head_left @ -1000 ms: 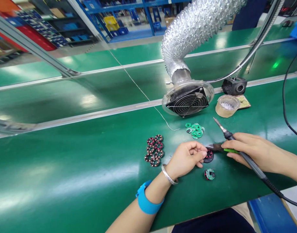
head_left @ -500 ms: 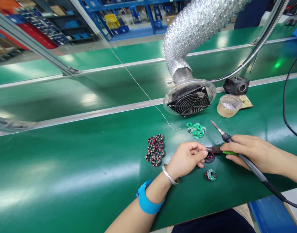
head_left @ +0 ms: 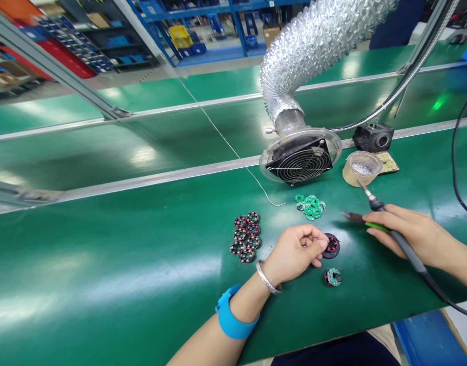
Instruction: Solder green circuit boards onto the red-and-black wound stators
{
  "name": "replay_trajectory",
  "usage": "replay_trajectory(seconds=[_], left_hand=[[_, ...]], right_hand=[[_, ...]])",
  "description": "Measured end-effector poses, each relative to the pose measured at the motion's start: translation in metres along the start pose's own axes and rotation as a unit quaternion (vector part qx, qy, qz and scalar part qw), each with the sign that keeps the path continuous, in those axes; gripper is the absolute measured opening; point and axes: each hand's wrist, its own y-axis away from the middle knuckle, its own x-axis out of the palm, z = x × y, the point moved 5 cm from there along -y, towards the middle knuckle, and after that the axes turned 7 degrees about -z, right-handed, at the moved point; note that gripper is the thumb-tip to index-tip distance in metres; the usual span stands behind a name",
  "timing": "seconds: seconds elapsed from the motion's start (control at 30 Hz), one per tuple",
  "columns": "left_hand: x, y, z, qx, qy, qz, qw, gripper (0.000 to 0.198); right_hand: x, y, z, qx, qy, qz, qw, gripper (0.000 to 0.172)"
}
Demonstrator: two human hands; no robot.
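Head view: left hand (head_left: 304,251) has fingers pinched at the left edge of the coil (head_left: 333,247), apparently gripping it; anything finer between the fingertips is hidden. Coil lies on the table (head_left: 172,269), just behind a board-topped part (head_left: 333,277). Right hand (head_left: 412,234) is clenched round two things at once: iron (head_left: 403,250) and a green-handled tool (head_left: 354,217), tip blurred.

Risks: shared grip could let the iron roll, so the hot tip might catch the tub (head_left: 355,176) or left fingers. Tip overlaps the tub's wall; contact unclear. A slack pinch could let the coil skid on the smooth tabletop. A sideways knock could scatter the loose boards (head_left: 312,208).

Materials: coil round, dark-rimmed, red inside; rings (head_left: 245,239) copper-and-black, spoked; boards thin, green; duct (head_left: 313,46) crinkled foil; fan (head_left: 302,162) wire-grilled; wire (head_left: 225,143) thin, silvery.
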Motion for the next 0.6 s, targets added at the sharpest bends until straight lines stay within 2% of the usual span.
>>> replay_trajectory(seconds=[0.1,0.17,0.2,0.27,0.33,0.4,0.47,0.5,0.6], left_hand=[[-0.001,0.005,-0.003,0.026,-0.002,0.05,0.998,0.018],[-0.003,0.008,-0.008,0.056,-0.023,0.08,0.995,0.016],[-0.006,0.008,-0.011,0.079,-0.043,0.068,0.994,0.014],[-0.016,0.005,-0.02,0.152,-0.119,-0.022,0.981,0.01],[-0.023,0.003,-0.029,0.242,-0.227,-0.14,0.933,0.013],[-0.021,0.0,-0.034,0.314,-0.336,-0.215,0.861,0.018],[-0.015,-0.004,-0.032,0.354,-0.414,-0.243,0.803,0.025],[-0.012,-0.006,-0.03,0.366,-0.437,-0.249,0.783,0.024],[-0.008,-0.007,-0.026,0.393,-0.449,-0.259,0.76,0.012]], right_hand=[[0.0,0.021,-0.028,0.022,0.122,-0.04,0.992,0.02],[-0.001,0.032,-0.04,0.025,0.164,-0.071,0.984,0.021],[-0.001,0.035,-0.042,0.021,0.162,-0.09,0.983,0.021],[-0.004,0.036,-0.039,0.013,0.133,-0.139,0.981,0.022],[-0.005,0.027,-0.029,0.005,0.097,-0.182,0.978,0.026],[-0.005,0.013,-0.016,0.002,0.073,-0.209,0.975,0.031],[-0.001,-0.006,-0.001,-0.005,0.046,-0.215,0.976,0.03],[0.001,-0.015,0.006,-0.008,0.03,-0.217,0.976,0.028],[0.007,-0.037,0.024,-0.033,-0.046,-0.228,0.972,0.022]])
